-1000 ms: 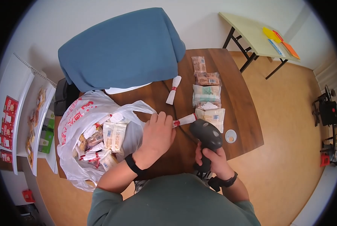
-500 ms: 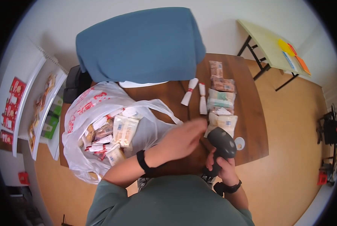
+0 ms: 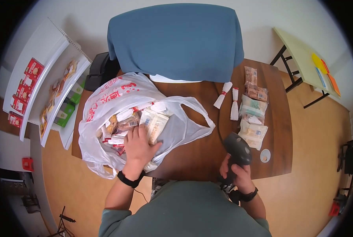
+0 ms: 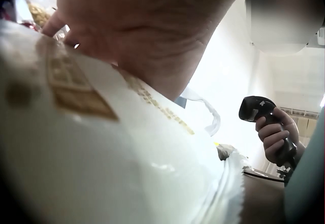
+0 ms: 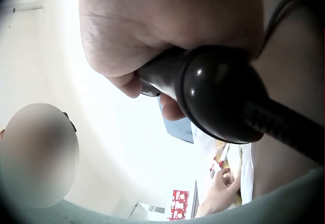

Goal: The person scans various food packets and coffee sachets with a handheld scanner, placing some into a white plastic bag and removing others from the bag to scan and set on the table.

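My left hand (image 3: 139, 149) reaches into the mouth of a white plastic bag (image 3: 117, 93) with red print. Its fingers lie spread over the packaged snacks inside, right beside a cream packet with a barcode (image 3: 154, 125). In the left wrist view a pale packet (image 4: 117, 153) fills the space below the palm. My right hand (image 3: 239, 177) grips a black barcode scanner (image 3: 238, 148) by its handle, over the table's front edge. Two white packets with red bands, one tilted (image 3: 223, 95) and one straighter (image 3: 234, 103), lie on the table near the cloth.
A column of snack packs (image 3: 256, 94) lines the right side of the brown table (image 3: 200, 158), with a small round disc (image 3: 265, 155) near its lower end. A blue cloth (image 3: 176, 43) drapes a large object behind. Shelves of snacks (image 3: 52, 91) stand left; a folding table (image 3: 302, 51) stands back right.
My left hand has let go of a red-banded white packet, now beside the other one, and moved left into the bag. The right hand still holds the scanner.
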Motion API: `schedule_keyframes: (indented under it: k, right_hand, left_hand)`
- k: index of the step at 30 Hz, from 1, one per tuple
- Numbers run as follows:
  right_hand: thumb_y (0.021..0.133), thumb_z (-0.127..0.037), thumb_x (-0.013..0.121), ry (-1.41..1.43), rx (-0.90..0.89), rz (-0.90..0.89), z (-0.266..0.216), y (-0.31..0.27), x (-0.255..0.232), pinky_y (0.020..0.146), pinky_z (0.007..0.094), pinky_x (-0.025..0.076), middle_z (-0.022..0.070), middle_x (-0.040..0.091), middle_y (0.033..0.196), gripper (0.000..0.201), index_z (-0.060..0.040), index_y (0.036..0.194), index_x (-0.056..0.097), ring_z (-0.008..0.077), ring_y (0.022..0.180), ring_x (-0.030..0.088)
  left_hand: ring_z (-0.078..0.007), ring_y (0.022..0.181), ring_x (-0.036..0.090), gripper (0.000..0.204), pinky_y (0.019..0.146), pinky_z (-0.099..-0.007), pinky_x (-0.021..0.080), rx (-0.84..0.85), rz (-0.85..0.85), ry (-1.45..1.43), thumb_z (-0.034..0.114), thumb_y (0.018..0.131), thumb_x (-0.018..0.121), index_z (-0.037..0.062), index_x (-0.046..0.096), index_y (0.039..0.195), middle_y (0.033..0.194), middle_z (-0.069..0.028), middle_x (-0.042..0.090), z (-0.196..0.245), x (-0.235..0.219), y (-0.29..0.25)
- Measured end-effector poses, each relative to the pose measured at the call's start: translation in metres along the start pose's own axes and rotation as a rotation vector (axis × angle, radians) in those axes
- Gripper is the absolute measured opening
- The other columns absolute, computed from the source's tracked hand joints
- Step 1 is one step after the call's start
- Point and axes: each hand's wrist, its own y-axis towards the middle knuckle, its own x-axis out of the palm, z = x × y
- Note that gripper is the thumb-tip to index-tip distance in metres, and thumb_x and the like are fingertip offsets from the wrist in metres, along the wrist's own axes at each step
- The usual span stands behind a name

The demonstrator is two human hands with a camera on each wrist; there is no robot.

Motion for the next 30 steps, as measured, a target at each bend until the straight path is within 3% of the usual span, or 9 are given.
schedule_keyframes:
  k: [9, 11, 13, 15, 16, 19, 25, 28, 30]
  right_hand:
    - [0.091, -0.034, 0.069, -0.125, -0.012, 0.039, -0.001, -0.007, 0.007, 0.066, 0.0342, 0.048, 0.0089, 0.058, 0.081, 0.052, -0.0044, 0.129, 0.048, 0.0193, 0.066, 0.059]
    - [0.091, -0.036, 0.07, -0.144, -0.005, -0.008, 0.0, -0.01, 0.004, 0.066, 0.0333, 0.048, 0.0094, 0.059, 0.083, 0.054, -0.0041, 0.129, 0.048, 0.0186, 0.067, 0.06]
    - [0.092, -0.027, 0.069, -0.127, 0.015, -0.063, -0.008, -0.01, 0.01, 0.066, 0.0312, 0.048, 0.0086, 0.06, 0.086, 0.046, -0.0038, 0.127, 0.05, 0.0166, 0.069, 0.059]
    - [0.093, -0.018, 0.068, -0.116, 0.035, -0.125, -0.013, -0.009, 0.013, 0.065, 0.0291, 0.047, 0.0077, 0.06, 0.089, 0.038, -0.0036, 0.124, 0.052, 0.0146, 0.071, 0.058]
    - [0.092, -0.014, 0.068, -0.163, 0.083, -0.184, -0.013, -0.009, 0.014, 0.066, 0.0289, 0.047, 0.0068, 0.061, 0.088, 0.032, -0.0028, 0.119, 0.054, 0.0139, 0.071, 0.058]
    - [0.09, -0.003, 0.065, -0.212, 0.15, -0.281, -0.018, -0.004, 0.023, 0.066, 0.0281, 0.048, 0.0036, 0.062, 0.084, 0.014, -0.0018, 0.103, 0.06, 0.0124, 0.072, 0.059]
    - [0.091, -0.003, 0.065, -0.332, 0.19, -0.242, -0.02, -0.004, 0.026, 0.063, 0.0271, 0.048, 0.0027, 0.062, 0.083, 0.012, -0.0023, 0.102, 0.061, 0.0107, 0.07, 0.058]
    - [0.091, -0.002, 0.065, -0.251, 0.135, -0.204, -0.027, -0.007, 0.03, 0.063, 0.0268, 0.048, 0.0027, 0.061, 0.085, 0.015, -0.0025, 0.105, 0.06, 0.0105, 0.069, 0.058]
    - [0.092, -0.003, 0.064, -0.225, 0.14, -0.178, -0.028, -0.013, 0.028, 0.062, 0.027, 0.048, 0.0028, 0.061, 0.085, 0.016, -0.0025, 0.107, 0.059, 0.0105, 0.068, 0.058]
  left_hand:
    - [-0.0382, 0.118, 0.054, 0.082, 0.106, -0.05, 0.04, 0.002, 0.058, -0.296, 0.021, 0.069, 0.081, 0.0021, 0.041, 0.138, 0.122, -0.0198, 0.057, 0.011, -0.005, 0.009]
    - [-0.0341, 0.12, 0.055, 0.078, 0.104, -0.0457, 0.044, -0.006, 0.182, -0.942, 0.018, 0.071, 0.081, 0.0013, 0.042, 0.137, 0.123, -0.0167, 0.056, 0.017, -0.013, 0.003]
    - [-0.0314, 0.118, 0.057, 0.079, 0.1, -0.0432, 0.048, 0.095, 0.215, -1.148, 0.024, 0.077, 0.078, 0.0015, 0.04, 0.142, 0.13, -0.017, 0.055, 0.018, -0.016, 0.002]
    - [-0.0321, 0.114, 0.057, 0.076, 0.097, -0.046, 0.049, -0.076, -0.301, -2.062, 0.036, 0.084, 0.072, 0.0037, 0.043, 0.145, 0.139, -0.0215, 0.05, 0.019, -0.028, 0.0]
    - [-0.0333, 0.114, 0.058, 0.079, 0.093, -0.0465, 0.051, -0.056, -0.541, -2.182, 0.052, 0.089, 0.061, 0.0043, 0.041, 0.148, 0.142, -0.024, 0.049, 0.021, -0.035, 0.005]
    - [-0.0348, 0.114, 0.059, 0.077, 0.091, -0.0452, 0.052, -0.061, -0.901, -2.345, 0.053, 0.092, 0.055, 0.0047, 0.039, 0.149, 0.141, -0.0252, 0.049, 0.032, -0.027, 0.011]
    - [-0.0333, 0.112, 0.06, 0.074, 0.092, -0.0433, 0.052, -0.104, -1.119, -2.269, 0.051, 0.096, 0.049, 0.0037, 0.036, 0.151, 0.143, -0.0257, 0.047, 0.058, -0.019, 0.009]
    - [-0.0317, 0.115, 0.058, 0.069, 0.094, -0.043, 0.051, -0.187, -1.056, -2.228, 0.037, 0.092, 0.062, 0.0031, 0.039, 0.147, 0.141, -0.0212, 0.049, 0.064, -0.014, 0.006]
    - [-0.0322, 0.114, 0.056, 0.069, 0.093, -0.0427, 0.049, 0.202, -0.38, -1.54, 0.019, 0.082, 0.075, 0.0024, 0.043, 0.14, 0.131, -0.0179, 0.055, 0.076, -0.017, 0.005]
